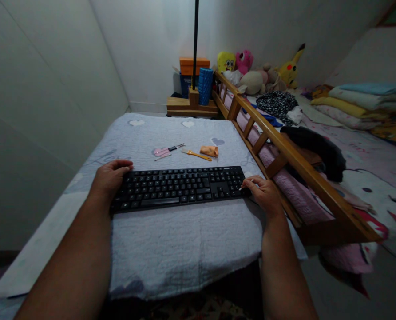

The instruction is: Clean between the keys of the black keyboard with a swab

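From where I stand, the left hand [109, 178] is at the near person's left end of the black keyboard [173, 186], its fingertips by the far corner; I can't tell whether it's clamped on or just resting there. The keyboard lies long side across the pale quilted cloth [184, 240], keys up, between the two hands, which are well apart. Beyond its far edge, a thin stick [163, 158] lies near a slim tool with a dark grip [173, 148], and then comes a brush [198, 155] with an orange handle, angled just beside a crumpled orange packet [208, 151]. Further back, an orange box [194, 66] sits behind a black pole [196, 40] on a wooden base [181, 105], with a blue roll [205, 86] to the right of the pole. The right hand [260, 190] is at the keyboard's right end, fingers bent in over the number keys; its exact hold I can't make out. Past it runs a slanting wooden rail [274, 133], and behind that is a bed with plush toys [244, 61] at the far end, a black garment [318, 149] near the rail, and folded bedding [367, 100] on the far right.
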### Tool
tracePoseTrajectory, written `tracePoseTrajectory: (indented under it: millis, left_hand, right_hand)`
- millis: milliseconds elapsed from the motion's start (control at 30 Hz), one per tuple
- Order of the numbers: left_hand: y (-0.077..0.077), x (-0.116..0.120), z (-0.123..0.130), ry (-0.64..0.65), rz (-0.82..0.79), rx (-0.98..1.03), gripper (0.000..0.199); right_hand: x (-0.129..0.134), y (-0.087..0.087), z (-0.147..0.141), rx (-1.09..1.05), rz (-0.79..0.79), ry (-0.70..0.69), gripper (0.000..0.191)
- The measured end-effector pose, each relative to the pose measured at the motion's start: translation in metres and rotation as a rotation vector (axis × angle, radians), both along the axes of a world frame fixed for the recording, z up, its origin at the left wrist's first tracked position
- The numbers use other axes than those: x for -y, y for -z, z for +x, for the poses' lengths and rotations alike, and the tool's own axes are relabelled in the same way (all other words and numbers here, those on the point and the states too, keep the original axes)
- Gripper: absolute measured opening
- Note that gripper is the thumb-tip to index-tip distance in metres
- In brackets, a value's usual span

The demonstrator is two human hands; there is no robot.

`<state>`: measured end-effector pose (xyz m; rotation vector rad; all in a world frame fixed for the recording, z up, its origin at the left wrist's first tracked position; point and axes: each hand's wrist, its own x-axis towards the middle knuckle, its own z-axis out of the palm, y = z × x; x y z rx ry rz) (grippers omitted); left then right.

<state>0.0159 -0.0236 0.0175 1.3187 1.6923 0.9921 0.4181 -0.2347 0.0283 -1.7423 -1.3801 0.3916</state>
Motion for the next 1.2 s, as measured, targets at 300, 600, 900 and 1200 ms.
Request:
tracePoseTrajectory:
  millis: [300,600,900,1200]
  left_hand:
    - [-0.001,0.001,0.002,-0.008,0.022,-0.015,0.025]
    - [0.0,0.0,0.001,0.003,0.02,0.01,0.024]
    - [-0.003,0.002,0.002,-0.011,0.009,-0.022,0.024]
    - [-0.008,0.004,0.004,0.002,0.005,-0.047,0.023]
  right_hand:
    - [-0.001,0.001,-0.002,-0.01,-0.004,-0.058,0.027]
    - [-0.004,0.004,-0.004,-0.018,0.0,-0.119,0.028]
    - [-0.005,0.0,-0.012,-0.042,-0.016,-0.155,0.026]
    - [-0.007,0.001,-0.013,-0.034,-0.017,-0.161,0.027]
